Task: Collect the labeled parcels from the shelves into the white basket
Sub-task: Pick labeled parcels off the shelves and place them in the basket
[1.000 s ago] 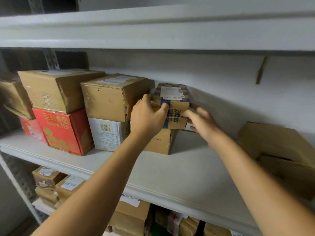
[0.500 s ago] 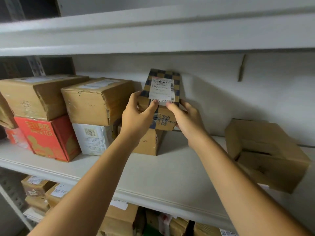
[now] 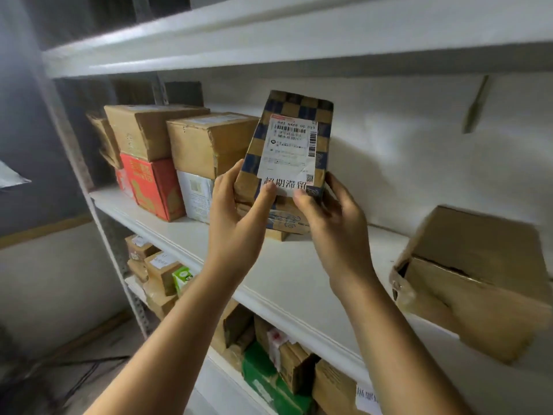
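A brown-and-blue checkered parcel (image 3: pixel 294 139) with a white shipping label is lifted above the middle shelf (image 3: pixel 287 283), its labelled face tilted toward me. My left hand (image 3: pixel 239 220) grips its lower left side, thumb on the label's bottom edge. My right hand (image 3: pixel 332 223) grips its lower right side. Just below the parcel, the edge of a brown box (image 3: pixel 276 234) still shows on the shelf. The white basket is not in view.
Stacked cardboard boxes (image 3: pixel 206 142) and a red box (image 3: pixel 152 184) fill the shelf's left part. A dented brown box (image 3: pixel 475 280) lies at the right. The upper shelf (image 3: pixel 299 40) overhangs. More parcels (image 3: pixel 269 369) crowd the lower shelf. A metal upright (image 3: pixel 89 190) stands left.
Both hands have lifted the checkered parcel off the box below it and tilted it upright, turning the label toward me. The view has shifted so that the shelf's left upright shows.
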